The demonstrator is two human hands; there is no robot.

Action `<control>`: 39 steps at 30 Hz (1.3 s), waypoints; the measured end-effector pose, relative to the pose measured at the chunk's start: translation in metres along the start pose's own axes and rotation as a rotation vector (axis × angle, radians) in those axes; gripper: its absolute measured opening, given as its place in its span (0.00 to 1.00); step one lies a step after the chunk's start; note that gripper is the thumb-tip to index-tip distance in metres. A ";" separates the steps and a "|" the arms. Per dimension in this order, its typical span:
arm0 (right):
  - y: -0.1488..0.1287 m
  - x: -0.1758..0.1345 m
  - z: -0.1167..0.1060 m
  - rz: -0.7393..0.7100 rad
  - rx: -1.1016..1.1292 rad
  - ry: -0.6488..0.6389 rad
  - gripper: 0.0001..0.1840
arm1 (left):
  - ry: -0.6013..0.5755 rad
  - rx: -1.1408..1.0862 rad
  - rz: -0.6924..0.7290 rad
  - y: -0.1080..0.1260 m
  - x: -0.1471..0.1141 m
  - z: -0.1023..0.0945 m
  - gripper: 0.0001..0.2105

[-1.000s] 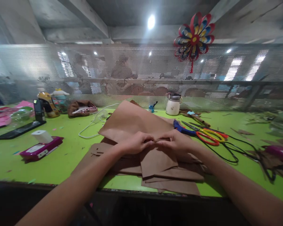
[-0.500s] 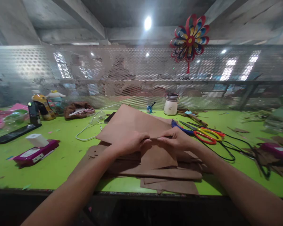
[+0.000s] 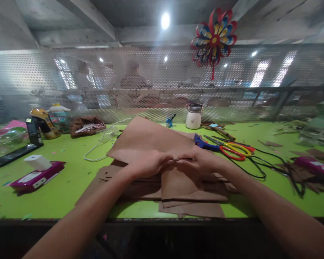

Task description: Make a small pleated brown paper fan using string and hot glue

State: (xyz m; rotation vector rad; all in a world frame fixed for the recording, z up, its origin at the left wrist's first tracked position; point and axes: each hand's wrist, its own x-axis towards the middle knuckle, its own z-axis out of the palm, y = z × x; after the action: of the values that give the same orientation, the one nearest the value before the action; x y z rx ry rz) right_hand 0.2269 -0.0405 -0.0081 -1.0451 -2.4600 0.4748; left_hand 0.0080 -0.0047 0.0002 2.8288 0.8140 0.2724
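Observation:
My left hand [image 3: 153,162] and my right hand [image 3: 202,160] meet over a pile of brown sheets that look like kraft paper. Both are closed, thumbs and fingers pinching the edge of a brown paper sheet [image 3: 180,181] that hangs down toward me. Its pinched edge is mostly hidden by the fingers. Behind my hands a larger brown sheet [image 3: 143,135] slants upward. More stacked brown sheets [image 3: 97,183] lie beneath, some with small cut holes. Just past my right hand lies a blue glue gun [image 3: 202,143].
Scissors with red and yellow handles [image 3: 236,151] and a black cord [image 3: 261,169] lie to the right. A purple power strip [image 3: 37,178] with a white plug sits left. At the back stand a small blue bottle [image 3: 169,123] and a white jar [image 3: 193,118] before a perforated screen [image 3: 156,97].
My fingertips have come closer together along the pinched edge. The view has shifted slightly. The fold along the front of the pile looks flatter.

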 end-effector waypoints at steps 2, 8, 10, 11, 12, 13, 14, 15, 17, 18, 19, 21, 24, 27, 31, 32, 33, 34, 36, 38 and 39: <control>0.000 0.001 0.001 -0.023 -0.007 0.018 0.16 | 0.024 0.016 0.006 0.001 -0.001 0.000 0.16; 0.000 0.003 0.001 -0.007 0.015 0.062 0.17 | 0.060 -0.075 0.059 -0.006 0.002 0.004 0.13; 0.004 0.003 0.000 0.014 0.122 0.036 0.18 | 0.047 -0.155 0.073 -0.009 0.003 0.003 0.14; 0.007 0.003 -0.001 0.031 0.172 0.031 0.18 | 0.041 -0.196 0.072 -0.010 0.003 0.002 0.14; 0.011 0.002 -0.002 0.052 0.206 0.033 0.19 | 0.038 -0.240 0.060 -0.011 0.003 0.000 0.14; 0.014 0.002 -0.002 0.074 0.226 0.037 0.20 | 0.034 -0.285 0.037 -0.012 0.003 -0.001 0.15; 0.017 0.002 -0.003 0.094 0.235 0.046 0.21 | 0.029 -0.331 0.006 -0.014 0.003 -0.002 0.15; 0.019 0.001 -0.004 0.111 0.235 0.054 0.21 | 0.024 -0.377 -0.026 -0.014 0.003 -0.002 0.16; 0.021 0.001 -0.006 0.135 0.220 0.060 0.22 | 0.002 -0.469 -0.072 -0.016 0.002 -0.002 0.17; 0.021 0.000 -0.007 0.142 0.207 0.061 0.22 | -0.012 -0.516 -0.081 -0.017 0.002 -0.001 0.17; 0.020 0.000 -0.008 0.145 0.193 0.064 0.22 | -0.028 -0.561 -0.084 -0.018 0.002 -0.001 0.17; 0.020 0.000 -0.010 0.148 0.185 0.064 0.22 | -0.061 -0.636 -0.089 -0.020 0.001 -0.001 0.18; 0.024 -0.002 -0.013 0.143 0.276 0.020 0.21 | -0.097 -0.681 -0.106 -0.024 0.000 -0.002 0.18; 0.031 -0.004 -0.015 0.155 0.411 -0.044 0.20 | -0.136 -0.687 -0.109 -0.028 -0.001 -0.004 0.18; 0.040 -0.007 -0.017 0.195 0.521 -0.044 0.18 | -0.139 -0.709 -0.134 -0.031 -0.001 -0.005 0.17; 0.041 -0.007 -0.017 0.196 0.551 -0.012 0.17 | -0.132 -0.728 -0.133 -0.032 -0.001 -0.004 0.16; 0.043 -0.007 -0.016 0.189 0.595 0.050 0.17 | -0.124 -0.755 -0.120 -0.032 -0.001 -0.004 0.16; 0.044 -0.006 -0.016 0.179 0.656 0.133 0.17 | -0.114 -0.792 -0.101 -0.032 -0.001 -0.003 0.15; 0.044 -0.003 -0.012 0.158 0.815 0.316 0.19 | -0.090 -0.895 -0.062 -0.031 -0.002 -0.002 0.14; 0.040 0.000 -0.007 0.130 0.957 0.401 0.18 | -0.083 -1.013 -0.060 -0.029 -0.003 -0.001 0.13; 0.036 0.001 -0.004 0.112 0.995 0.375 0.16 | -0.096 -1.069 -0.068 -0.028 -0.003 0.000 0.13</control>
State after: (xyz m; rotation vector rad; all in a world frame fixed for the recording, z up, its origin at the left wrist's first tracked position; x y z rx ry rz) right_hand 0.2495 -0.0155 -0.0213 -0.7251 -1.5004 1.2304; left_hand -0.0089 0.0172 -0.0066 1.7912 0.5034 0.4015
